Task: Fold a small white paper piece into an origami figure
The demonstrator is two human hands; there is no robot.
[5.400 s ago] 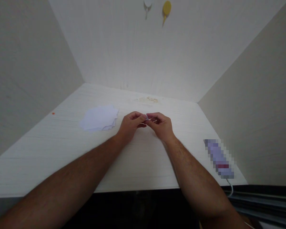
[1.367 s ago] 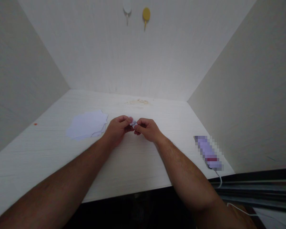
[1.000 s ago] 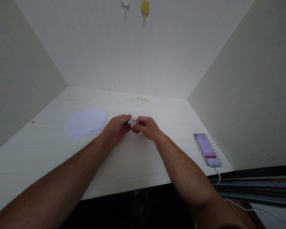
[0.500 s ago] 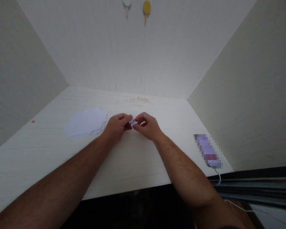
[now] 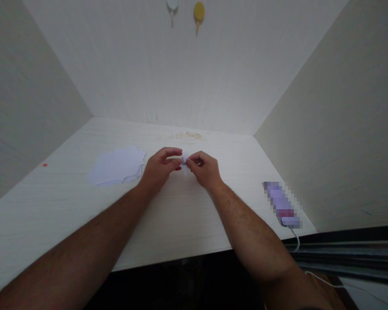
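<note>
A small folded piece of white paper (image 5: 183, 160) is between my two hands, above the middle of the white table. My right hand (image 5: 205, 168) pinches its right side between thumb and fingertips. My left hand (image 5: 160, 168) is at the paper's left side, with the index finger stretched out and apart from the thumb. The left thumb tip is close to the paper; whether it touches is hard to tell. To the left of my left hand lies a loose pile of white paper sheets (image 5: 118, 165) with uneven edges.
On the table's right side lies a blurred-out phone (image 5: 281, 202) with a white cable (image 5: 297, 241). White and yellow hooks (image 5: 199, 12) are on the back wall. A small red spot (image 5: 45, 165) marks the table at left, and a brownish stain (image 5: 189, 135) is near the wall.
My left fingers have spread from a pinch on the paper. My right fingers have closed on it, and the paper has shifted slightly right and away from me.
</note>
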